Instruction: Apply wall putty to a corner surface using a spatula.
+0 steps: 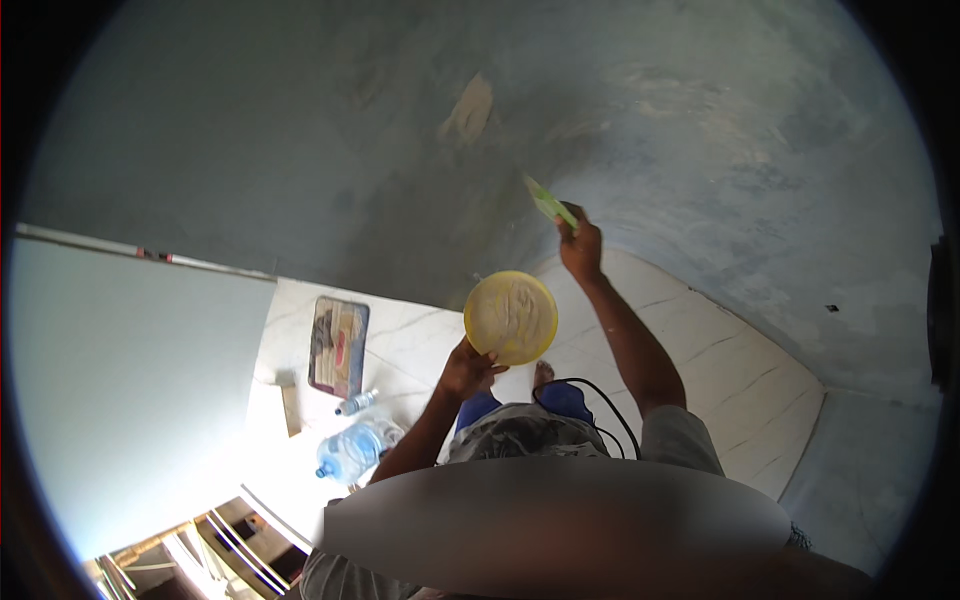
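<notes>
My left hand (469, 369) grips the lower left rim of a round yellow dish (511, 318), whose inside is coated with a beige paste like filler. In my right hand (581, 244) is a green scraper (550, 202), its blade pointing up and left towards the grey wall (420, 195). Whether the blade touches the wall cannot be made out. A beige patch of filler (472, 110) sits on the wall above the scraper. To the right, the wall surface is streaked and blotchy.
On the white marbled tile floor (727, 367) at the left lie a rectangular mat or tray (339, 346), a small plastic bottle (356, 403) and a large blue water bottle (350, 452). A black cable (619, 412) loops by my legs. A pale panel (142, 352) stands at the far left.
</notes>
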The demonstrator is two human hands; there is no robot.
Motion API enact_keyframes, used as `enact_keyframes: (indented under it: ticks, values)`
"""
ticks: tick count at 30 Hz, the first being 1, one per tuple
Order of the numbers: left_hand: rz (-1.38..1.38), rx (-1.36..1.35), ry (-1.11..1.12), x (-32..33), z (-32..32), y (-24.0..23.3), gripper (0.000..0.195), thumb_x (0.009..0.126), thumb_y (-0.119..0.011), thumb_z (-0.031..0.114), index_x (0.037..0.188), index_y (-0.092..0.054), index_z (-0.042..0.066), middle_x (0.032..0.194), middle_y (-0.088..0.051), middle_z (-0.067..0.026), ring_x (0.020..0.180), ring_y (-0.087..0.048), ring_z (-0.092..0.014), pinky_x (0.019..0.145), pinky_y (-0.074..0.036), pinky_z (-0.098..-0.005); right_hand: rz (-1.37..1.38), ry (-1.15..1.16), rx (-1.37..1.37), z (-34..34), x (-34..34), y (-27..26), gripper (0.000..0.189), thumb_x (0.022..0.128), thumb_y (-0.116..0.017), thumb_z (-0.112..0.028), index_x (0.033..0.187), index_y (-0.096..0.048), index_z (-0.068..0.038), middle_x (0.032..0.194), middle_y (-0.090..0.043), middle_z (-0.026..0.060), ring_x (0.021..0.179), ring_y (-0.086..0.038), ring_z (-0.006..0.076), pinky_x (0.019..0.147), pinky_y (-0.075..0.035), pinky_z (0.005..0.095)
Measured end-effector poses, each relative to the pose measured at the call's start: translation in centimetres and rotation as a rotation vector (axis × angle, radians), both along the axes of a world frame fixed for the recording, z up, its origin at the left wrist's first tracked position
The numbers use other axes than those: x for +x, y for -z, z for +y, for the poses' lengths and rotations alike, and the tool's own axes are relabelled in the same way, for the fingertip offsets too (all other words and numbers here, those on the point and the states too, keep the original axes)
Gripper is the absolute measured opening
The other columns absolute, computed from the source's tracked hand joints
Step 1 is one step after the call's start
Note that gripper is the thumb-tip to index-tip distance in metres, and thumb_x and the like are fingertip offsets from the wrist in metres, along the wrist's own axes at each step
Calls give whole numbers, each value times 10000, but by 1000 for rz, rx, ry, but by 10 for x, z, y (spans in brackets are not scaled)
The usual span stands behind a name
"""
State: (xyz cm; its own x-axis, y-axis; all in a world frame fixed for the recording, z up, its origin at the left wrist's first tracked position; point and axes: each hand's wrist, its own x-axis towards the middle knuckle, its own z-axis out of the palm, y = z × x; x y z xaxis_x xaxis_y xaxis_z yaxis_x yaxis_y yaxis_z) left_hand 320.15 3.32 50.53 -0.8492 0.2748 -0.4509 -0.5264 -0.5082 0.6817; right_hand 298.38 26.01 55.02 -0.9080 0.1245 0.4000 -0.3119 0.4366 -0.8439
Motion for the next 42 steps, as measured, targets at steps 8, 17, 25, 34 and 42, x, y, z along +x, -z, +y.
enact_keyframes:
  ticks: [8,17,25,34,42]
  values:
    - [23,24,-23,-7,-1,-8,607,891,-645,36,1432,-372,75,1290,-560,-111,1109,-619,-249,883,-576,-395,-8,-566,826,83,33,-125,166,849,-695,-141,994,-627,-96,793,-696,97,681,-679,277,576,-510,381]
    - [31,-11,123,-23,23,-24,659,877,-665,50,1448,-334,47,1275,-555,-123,1129,-604,-273,872,-597,-404,434,-834,1406,1,50,-156,80,786,-666,-150,857,-636,-130,704,-638,29,648,-689,198,547,-525,347]
    - [77,34,153,-26,36,-26,660,863,-659,30,1444,-347,39,1284,-551,-125,1131,-605,-261,867,-603,-377,631,-989,1606,-10,45,-144,106,734,-688,-167,754,-589,-134,685,-618,31,618,-670,210,559,-517,336]
    - [85,98,145,-23,51,-20,699,842,-711,75,1441,-351,49,1282,-556,-106,1121,-617,-233,854,-602,-355,342,-909,1587,8,31,-145,59,742,-680,-158,745,-629,-129,642,-643,56,623,-675,219,549,-524,367]
    - [81,139,113,-32,52,-26,663,842,-704,47,1417,-375,22,1265,-558,-144,1075,-638,-274,880,-600,-395,84,-839,1638,25,32,-149,81,770,-665,-154,839,-665,-111,673,-661,73,674,-688,259,573,-536,403]
